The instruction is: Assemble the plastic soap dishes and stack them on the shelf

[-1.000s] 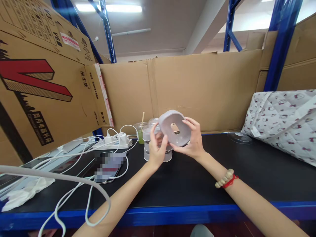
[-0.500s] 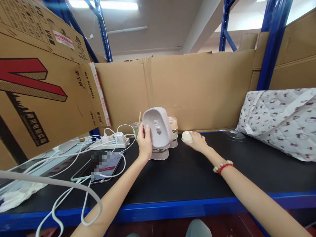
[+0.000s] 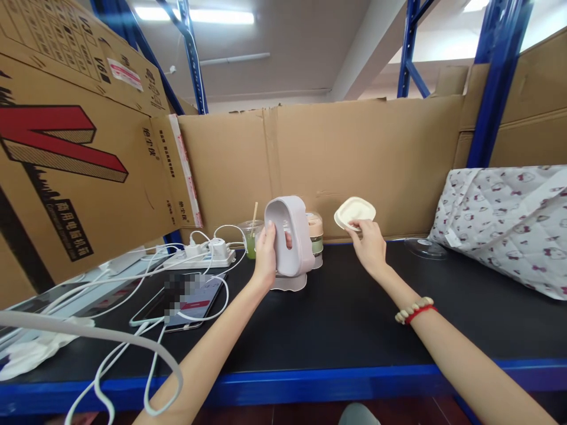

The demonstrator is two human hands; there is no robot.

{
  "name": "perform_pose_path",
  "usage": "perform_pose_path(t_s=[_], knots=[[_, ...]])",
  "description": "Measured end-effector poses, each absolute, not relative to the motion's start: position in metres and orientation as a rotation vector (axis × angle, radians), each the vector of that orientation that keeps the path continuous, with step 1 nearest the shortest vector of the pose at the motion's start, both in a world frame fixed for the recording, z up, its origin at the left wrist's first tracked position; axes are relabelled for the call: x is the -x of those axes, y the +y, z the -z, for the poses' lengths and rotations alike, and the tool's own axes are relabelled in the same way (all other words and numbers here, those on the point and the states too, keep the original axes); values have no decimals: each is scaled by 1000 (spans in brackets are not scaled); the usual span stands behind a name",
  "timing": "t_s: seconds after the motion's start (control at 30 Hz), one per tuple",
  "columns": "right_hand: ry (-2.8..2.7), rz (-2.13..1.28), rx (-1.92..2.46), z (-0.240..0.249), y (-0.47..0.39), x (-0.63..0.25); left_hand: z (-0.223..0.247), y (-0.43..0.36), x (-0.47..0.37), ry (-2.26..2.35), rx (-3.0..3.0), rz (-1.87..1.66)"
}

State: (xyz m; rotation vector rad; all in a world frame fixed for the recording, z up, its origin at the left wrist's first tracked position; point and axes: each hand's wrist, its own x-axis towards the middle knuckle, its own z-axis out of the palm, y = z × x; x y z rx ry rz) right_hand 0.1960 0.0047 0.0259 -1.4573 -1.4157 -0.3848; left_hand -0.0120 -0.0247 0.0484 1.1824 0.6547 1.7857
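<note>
My left hand (image 3: 266, 257) is closed on the rim of a pale lilac-grey plastic holder (image 3: 303, 239), rounded and hollow, with slots in its inner face. Its open side is turned to the left. Raised above the table at the right, my right hand (image 3: 368, 244) pinches the lower edge of a small cream-coloured lid-like dish (image 3: 355, 210), tilted so that its broad face shows. Partly hidden behind the lilac holder is a stack of small peach, green and grey containers (image 3: 316, 242). Below the holder sits a grey wavy-edged base (image 3: 290, 282).
A cup of green drink (image 3: 250, 245) with a straw stands behind my left hand. White cables, a power strip (image 3: 195, 258) and a phone (image 3: 195, 301) lie at the left. On the right are a clear plastic lid (image 3: 426, 248) and a quilted bag (image 3: 509, 224). Cardboard (image 3: 354, 147) walls the back.
My right hand has lifted the cream dish off the table and tipped its face into view. The lilac holder has turned slightly in my left hand.
</note>
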Motion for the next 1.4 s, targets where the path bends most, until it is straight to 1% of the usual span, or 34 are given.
perform_pose_path(t_s=[0.13,0.27,0.33,0.4,0.53,0.67,0.77,0.93,1.17,1.4], knots=[[-1565,619,857,-29,-5,-170,-45,-24,11,658,-1119,-1645],[-1767,920,435,-24,-21,-143,-46,-24,11,632,-1067,-1765],[-1796,951,326,-20,-27,-136,-46,-26,12,625,-1127,-1796],[-1774,825,309,-15,-31,-132,-46,-27,13,618,-1169,-1819],[-1572,407,443,-11,-32,-129,-43,-28,11,678,-1203,-1916],[-1502,-102,623,-12,-29,-123,-37,-31,6,756,-1443,-2013],[-1459,-318,693,-14,-29,-120,-35,-34,5,723,-1590,-2005],[-1435,-360,641,-19,-33,-121,-38,-34,6,646,-1698,-1957],[-1475,-450,658,-23,-38,-120,-39,-34,7,669,-1684,-1957],[-1608,-327,647,-28,-39,-129,-36,-35,10,672,-1716,-1942]])
